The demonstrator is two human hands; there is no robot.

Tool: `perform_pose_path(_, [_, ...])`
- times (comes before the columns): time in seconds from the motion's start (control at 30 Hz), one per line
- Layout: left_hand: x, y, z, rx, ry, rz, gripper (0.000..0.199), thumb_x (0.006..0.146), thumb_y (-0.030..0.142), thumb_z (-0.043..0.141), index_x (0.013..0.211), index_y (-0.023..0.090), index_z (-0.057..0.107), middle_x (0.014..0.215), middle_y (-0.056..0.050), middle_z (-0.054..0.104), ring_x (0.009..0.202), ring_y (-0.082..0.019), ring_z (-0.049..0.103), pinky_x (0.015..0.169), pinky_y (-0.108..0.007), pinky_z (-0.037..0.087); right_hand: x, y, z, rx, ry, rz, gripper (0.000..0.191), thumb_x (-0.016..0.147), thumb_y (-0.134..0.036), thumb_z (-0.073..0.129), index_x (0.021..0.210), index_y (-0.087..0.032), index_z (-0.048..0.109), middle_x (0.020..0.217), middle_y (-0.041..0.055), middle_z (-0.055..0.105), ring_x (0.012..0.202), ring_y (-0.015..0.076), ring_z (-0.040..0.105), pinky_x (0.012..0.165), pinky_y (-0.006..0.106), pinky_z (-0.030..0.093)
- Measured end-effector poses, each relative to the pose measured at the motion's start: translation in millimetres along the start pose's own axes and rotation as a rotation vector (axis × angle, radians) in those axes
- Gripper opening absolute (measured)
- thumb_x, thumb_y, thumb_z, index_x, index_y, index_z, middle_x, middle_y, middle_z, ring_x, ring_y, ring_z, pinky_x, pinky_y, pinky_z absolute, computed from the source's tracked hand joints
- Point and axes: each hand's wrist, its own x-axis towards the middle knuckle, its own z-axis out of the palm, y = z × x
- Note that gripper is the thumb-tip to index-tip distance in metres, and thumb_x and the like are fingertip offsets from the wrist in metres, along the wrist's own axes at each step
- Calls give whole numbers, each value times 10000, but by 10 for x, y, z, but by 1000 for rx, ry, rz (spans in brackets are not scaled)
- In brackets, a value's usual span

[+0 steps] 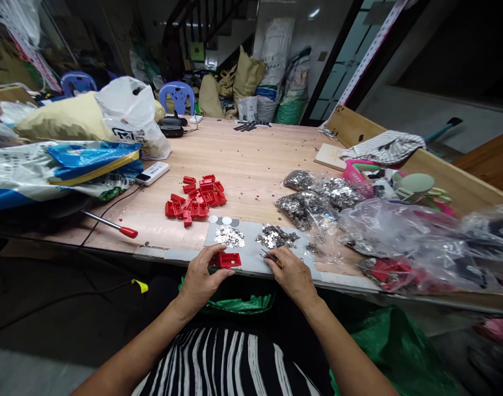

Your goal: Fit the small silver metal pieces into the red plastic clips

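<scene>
My left hand (202,278) grips a small red plastic housing (229,260) between thumb and fingers, its open side facing up, at the table's front edge. In my right hand (291,275) is a small pointed tool (272,257) with some yellow on it, perhaps tweezers, mostly covered by my fingers. Its tip points left, apart from the housing. Just beyond my hands, on a grey mat (250,237), lie a pile of bright flat metal pieces (229,236) and a darker pile of metal pieces (277,236). Several more red housings (200,197) are heaped behind on the left.
Clear bags of metal parts (313,201) and loose plastic bags (400,236) crowd the right side. A screwdriver-like rod with a red handle (128,232) lies at the left front edge, near a white device (153,173). Large sacks (65,165) fill the left. A green bag (243,303) hangs below.
</scene>
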Motion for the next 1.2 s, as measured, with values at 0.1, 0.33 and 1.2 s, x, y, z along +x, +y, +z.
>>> perform_pose_path(0.1, [3, 38, -10, 88, 30, 95, 316, 746, 245, 717, 1029, 195, 585, 989, -52, 638, 868, -179, 634, 790, -333, 547, 23, -18, 20, 33, 27, -13, 150, 892, -296, 494, 906, -233, 630, 913, 30, 648, 802, 186, 640, 659, 286, 479])
perform_pose_path(0.33, [7, 120, 19, 97, 85, 206, 270, 730, 245, 732, 955, 193, 593, 908, -49, 639, 820, -181, 609, 727, -311, 519, 22, -262, -121, 423, 1, -54, 174, 897, -356, 510, 904, -224, 623, 838, 23, 682, 634, 147, 612, 618, 256, 476])
perform_pose_path(1.2, [21, 181, 97, -1142, -258, -665, 331, 758, 341, 724, 1002, 127, 655, 933, -64, 659, 748, -118, 637, 691, -226, 514, -1, -601, -155, 511, 7, -180, 141, 899, -277, 518, 950, -215, 634, 887, 59, 695, 796, 189, 644, 705, 286, 494])
